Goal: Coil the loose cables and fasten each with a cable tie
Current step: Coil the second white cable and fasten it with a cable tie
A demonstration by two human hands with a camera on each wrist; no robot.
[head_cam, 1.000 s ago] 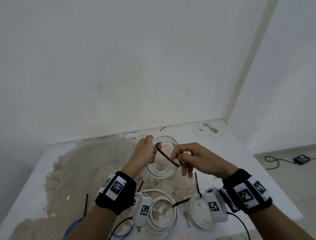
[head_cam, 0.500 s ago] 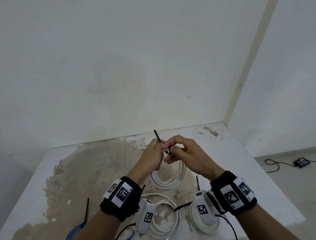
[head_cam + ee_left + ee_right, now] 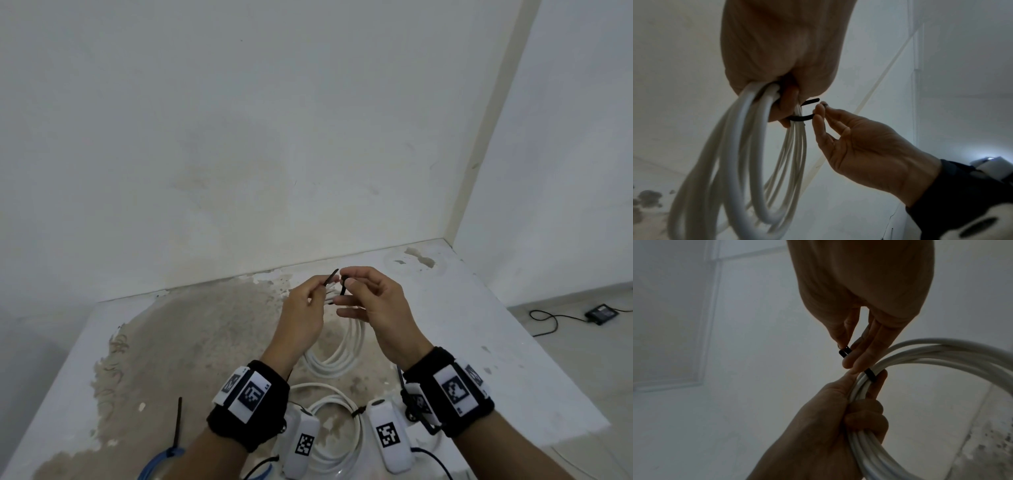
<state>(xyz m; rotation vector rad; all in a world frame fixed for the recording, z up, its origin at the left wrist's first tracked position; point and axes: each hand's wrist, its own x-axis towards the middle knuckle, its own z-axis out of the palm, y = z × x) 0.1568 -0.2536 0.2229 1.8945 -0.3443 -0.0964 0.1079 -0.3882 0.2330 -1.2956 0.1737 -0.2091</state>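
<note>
Since the earlier frame the right hand has bent the thin black plastic cable tie round the raised coil of white round cable above the bench. From the left wrist, the left hand grips the gathered loops, steadying them for tying. From the right wrist, the right thumb and forefinger pinch the tie's head, likely to thread its tail.

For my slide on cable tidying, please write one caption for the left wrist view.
Left hand grips a white cable coil while the right hand pinches a black cable tie looped around it.
</note>
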